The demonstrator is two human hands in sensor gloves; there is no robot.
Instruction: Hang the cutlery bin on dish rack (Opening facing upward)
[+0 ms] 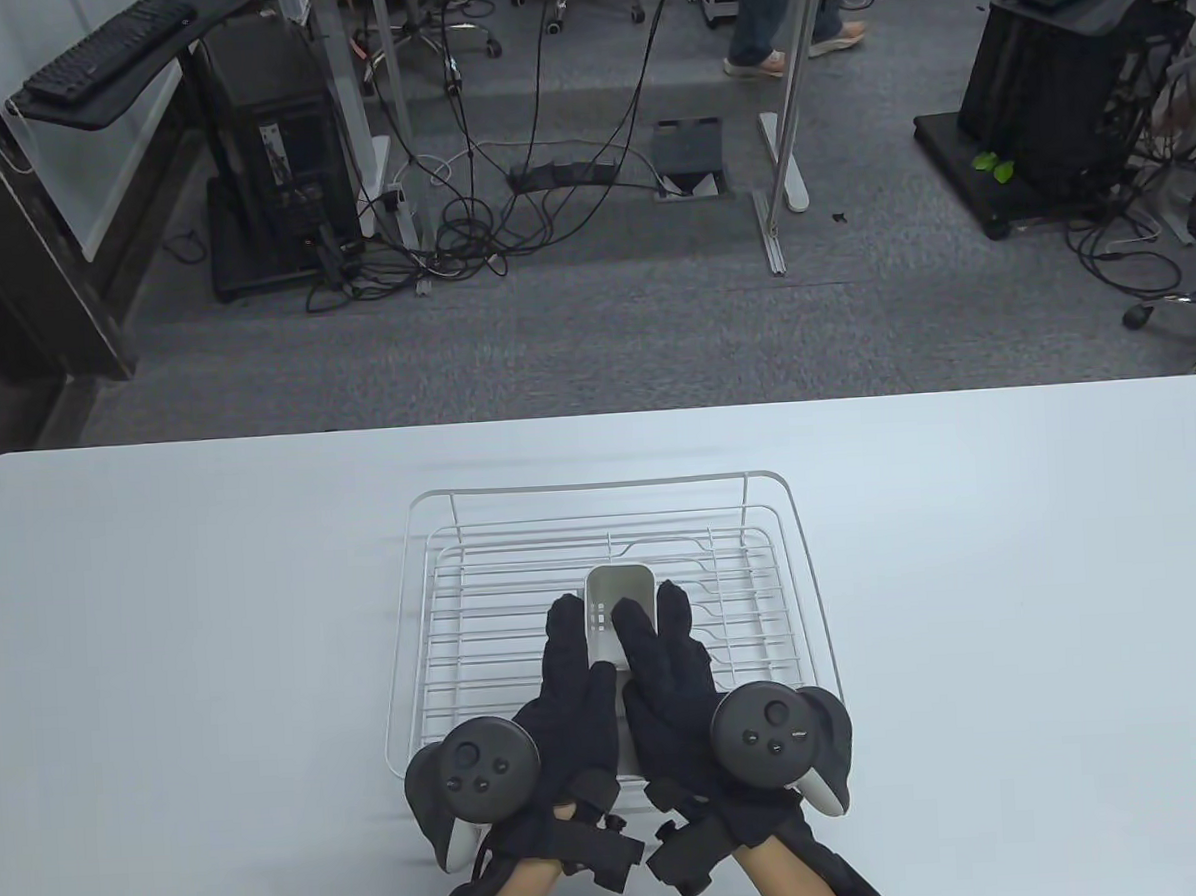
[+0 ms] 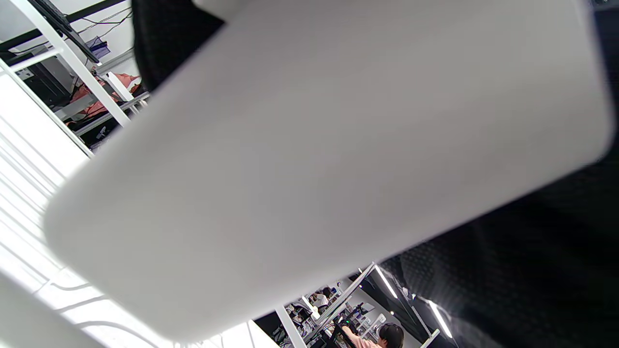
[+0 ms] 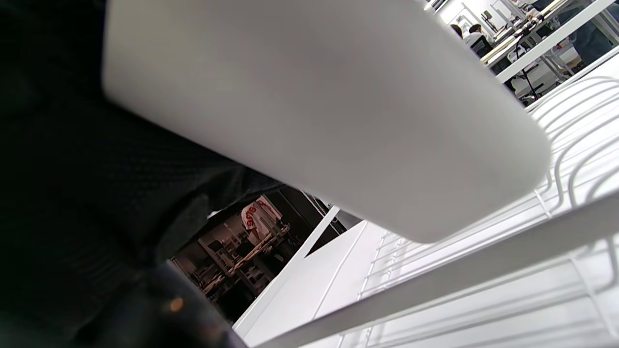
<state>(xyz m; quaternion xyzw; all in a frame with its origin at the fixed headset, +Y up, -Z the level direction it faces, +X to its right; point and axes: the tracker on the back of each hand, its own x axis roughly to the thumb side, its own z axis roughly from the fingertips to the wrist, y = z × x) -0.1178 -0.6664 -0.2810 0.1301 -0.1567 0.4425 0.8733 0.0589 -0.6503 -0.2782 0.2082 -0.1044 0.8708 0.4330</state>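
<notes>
A white wire dish rack stands on the table's near middle. The pale grey cutlery bin lies over the rack's near half, its open end pointing away from me. My left hand holds its left side and my right hand holds its right side, with fingers over its top. The bin's smooth wall fills the left wrist view and also fills most of the right wrist view, with rack wires beyond it. The bin's near end is hidden by my hands.
The white table extends wide on both sides of the rack. Beyond its far edge lie grey floor, cables, desk legs and computer stands.
</notes>
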